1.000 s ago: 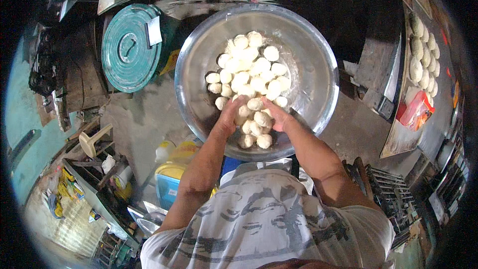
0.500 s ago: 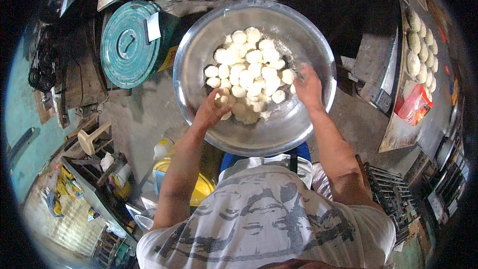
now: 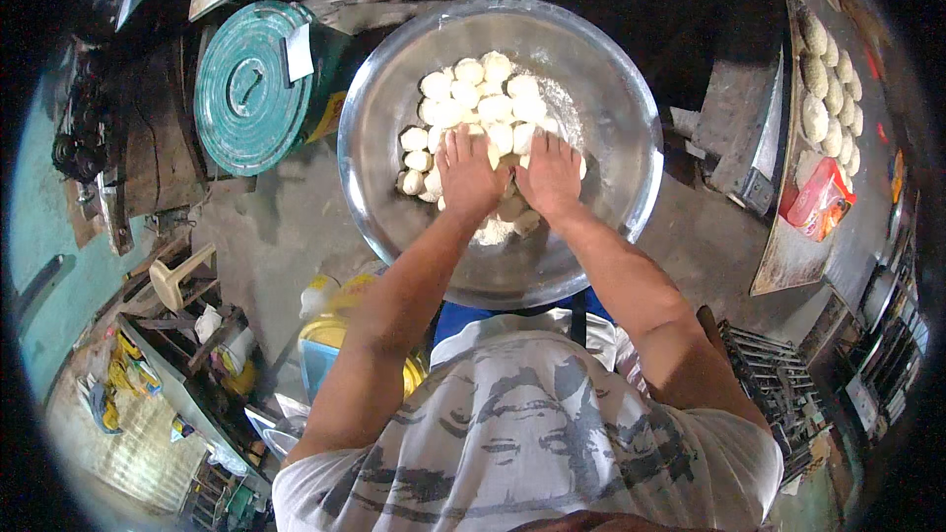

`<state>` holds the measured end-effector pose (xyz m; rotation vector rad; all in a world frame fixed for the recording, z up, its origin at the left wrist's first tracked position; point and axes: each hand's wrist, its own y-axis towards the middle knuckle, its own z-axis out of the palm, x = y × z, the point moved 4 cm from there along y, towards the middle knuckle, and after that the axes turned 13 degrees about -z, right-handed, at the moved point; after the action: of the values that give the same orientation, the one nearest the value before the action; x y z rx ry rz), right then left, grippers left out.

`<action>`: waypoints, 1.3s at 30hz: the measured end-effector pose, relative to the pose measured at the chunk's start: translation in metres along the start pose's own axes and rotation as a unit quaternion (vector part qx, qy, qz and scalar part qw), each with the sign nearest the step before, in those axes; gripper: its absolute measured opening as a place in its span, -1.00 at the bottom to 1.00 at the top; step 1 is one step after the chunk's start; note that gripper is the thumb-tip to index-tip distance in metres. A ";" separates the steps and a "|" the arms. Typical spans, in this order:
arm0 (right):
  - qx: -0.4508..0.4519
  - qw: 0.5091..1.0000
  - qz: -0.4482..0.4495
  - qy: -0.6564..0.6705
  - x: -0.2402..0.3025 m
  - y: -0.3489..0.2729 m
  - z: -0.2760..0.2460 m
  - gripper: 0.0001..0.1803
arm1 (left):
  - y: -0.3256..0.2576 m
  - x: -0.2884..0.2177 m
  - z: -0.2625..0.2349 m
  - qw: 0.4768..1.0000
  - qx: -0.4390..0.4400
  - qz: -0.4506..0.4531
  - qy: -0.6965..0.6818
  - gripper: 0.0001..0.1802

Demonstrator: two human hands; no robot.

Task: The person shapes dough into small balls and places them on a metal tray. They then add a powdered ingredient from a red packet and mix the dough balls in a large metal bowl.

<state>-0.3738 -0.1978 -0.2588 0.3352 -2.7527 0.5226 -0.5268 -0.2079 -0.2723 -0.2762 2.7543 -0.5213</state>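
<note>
A wide steel basin point(image 3: 611, 207) stands in front of me. Many round, pale dough balls point(image 3: 463, 89) lie heaped in it, dusted with flour. My left hand point(image 3: 468, 175) rests palm down on the near part of the heap, its fingers stretched forward over the balls. Beside it, my right hand point(image 3: 550, 175) lies flat in the same way, thumbs close together. Both hands are open and cover the balls beneath them. Loose flour point(image 3: 493, 232) and a few balls show below my palms.
A green lidded bin point(image 3: 227, 89) stands to the left of the basin. On the right, a board point(image 3: 778, 271) carries rows of dough pieces point(image 3: 833, 89) and a red-and-white packet point(image 3: 820, 199). A yellow bucket point(image 3: 345, 300) is by my left arm, and a metal rack point(image 3: 774, 374) by my right.
Both hands have come inward from the sides of the heap and now lie flat on top of it, side by side. The dough balls sit closer together.
</note>
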 end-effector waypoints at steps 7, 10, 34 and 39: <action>-0.077 0.935 0.004 0.345 -0.062 -0.028 0.002 -0.28 | -0.026 0.040 -0.005 0.967 0.092 0.084 -0.222 -0.71; -0.215 0.947 0.036 0.236 -0.082 -0.016 -0.035 -0.22 | 0.011 0.036 -0.032 0.897 -0.004 0.016 -0.442 -0.57; -0.452 0.736 0.183 0.470 -0.293 -0.269 -0.289 -0.83 | -0.141 -0.072 -0.048 0.932 -0.002 0.004 -0.361 -0.64; -0.344 0.737 0.073 0.577 -0.188 -0.268 -0.294 -0.75 | -0.190 -0.082 -0.038 0.923 0.083 -0.018 -0.375 -0.60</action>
<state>-0.0465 -0.2946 0.0189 -0.3213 -1.5362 -0.2614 -0.4395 -0.3491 -0.1435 -0.3889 1.9525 -0.5177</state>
